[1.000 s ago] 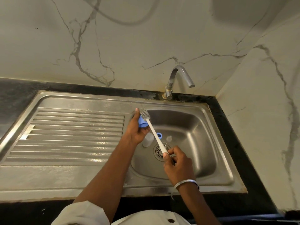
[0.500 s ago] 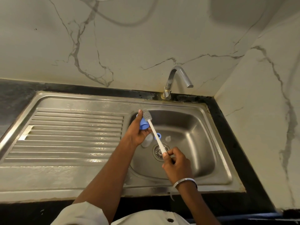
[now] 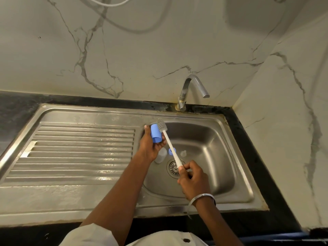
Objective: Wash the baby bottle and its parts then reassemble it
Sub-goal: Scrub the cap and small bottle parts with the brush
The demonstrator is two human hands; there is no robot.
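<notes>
My left hand (image 3: 149, 146) grips a blue bottle cap (image 3: 156, 133) over the left edge of the sink basin (image 3: 216, 157). My right hand (image 3: 193, 178) holds the white handle of a bottle brush (image 3: 170, 146). The brush's grey bristle head touches the right side of the cap near its closed top. In the basin below lie the clear bottle body (image 3: 161, 155), a blue collar ring (image 3: 171, 151) and a clear nipple (image 3: 183, 153), all next to the drain (image 3: 173, 168).
A ribbed steel draining board (image 3: 76, 150) spreads to the left of the basin. A chrome tap (image 3: 190, 89) stands at the back with no water running. Marble walls close in behind and on the right. A black counter edges the sink.
The cap has turned in my left hand, so more of its blue side shows. The brush head has stayed against the cap, shifting slightly along it.
</notes>
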